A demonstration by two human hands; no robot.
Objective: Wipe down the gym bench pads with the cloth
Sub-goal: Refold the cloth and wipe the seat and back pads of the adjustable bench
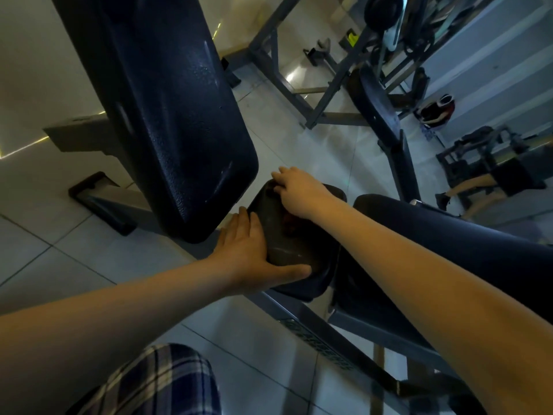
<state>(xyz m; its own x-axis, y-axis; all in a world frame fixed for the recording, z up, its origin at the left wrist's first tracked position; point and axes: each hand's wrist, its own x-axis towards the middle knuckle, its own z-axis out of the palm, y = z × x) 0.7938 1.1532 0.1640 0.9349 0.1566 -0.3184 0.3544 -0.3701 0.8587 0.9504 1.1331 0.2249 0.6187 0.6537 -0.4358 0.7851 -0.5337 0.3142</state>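
At 7 o'clock, closest to the camera, I've got a plaid-clad knee (158, 381). At 5 o'clock the bench's grey frame rail (317, 348) climbs toward the middle over pale floor tiles (89, 253), and both bare forearms reach in above it.

Dead centre is the seat pad (299, 287), small and dark. What looks like a dull grey-brown cloth (284, 250) is spread on top, though my feed is too dim to be sure of its edges.

The left hand (245, 250) lies flat against the pad's 9 o'clock side, fingers straight and thumb stretched along the near edge. The right hand (296, 190) sits on the pad's 12 o'clock end with fingers bent down onto it; I cannot tell whether they pinch the cloth.

Crowding in from 11 o'clock is the big back pad (167, 115), tilted, its lower end just beside the seat pad and the left fingers. At 3 o'clock a long dark rounded form (449, 235) lies behind the right forearm.

Farther out at 1 o'clock stand a grey steel rack (281, 80) and a second bench pad (380, 115), with a red-and-black bag (437, 110) on the floor past them. At 3 o'clock a person's bare legs (469, 187) show beside more equipment. A white wall (27, 55) closes off 10 o'clock.
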